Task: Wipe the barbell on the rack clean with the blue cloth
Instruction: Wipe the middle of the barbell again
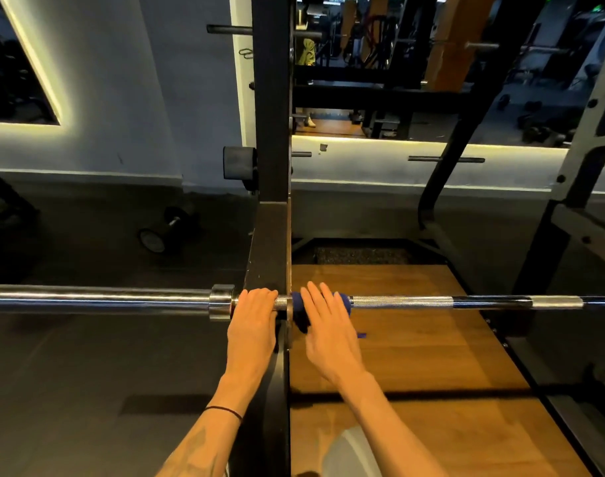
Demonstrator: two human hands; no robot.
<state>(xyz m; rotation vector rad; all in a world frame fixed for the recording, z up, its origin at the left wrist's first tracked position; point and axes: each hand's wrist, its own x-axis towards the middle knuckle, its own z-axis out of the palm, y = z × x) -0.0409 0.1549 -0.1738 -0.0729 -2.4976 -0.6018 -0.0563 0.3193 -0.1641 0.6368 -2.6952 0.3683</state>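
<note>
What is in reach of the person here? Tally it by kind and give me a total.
Hands: 2, the left hand on the bare bar, the right hand on the cloth
Barbell: 1
Blue cloth: 1, wrapped round the barbell
Rack post: 1
Total: 5

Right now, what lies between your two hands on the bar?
In the head view, the black rack upright and a short bare stretch of barbell separate the left hand from the right hand on the blue cloth.
</note>
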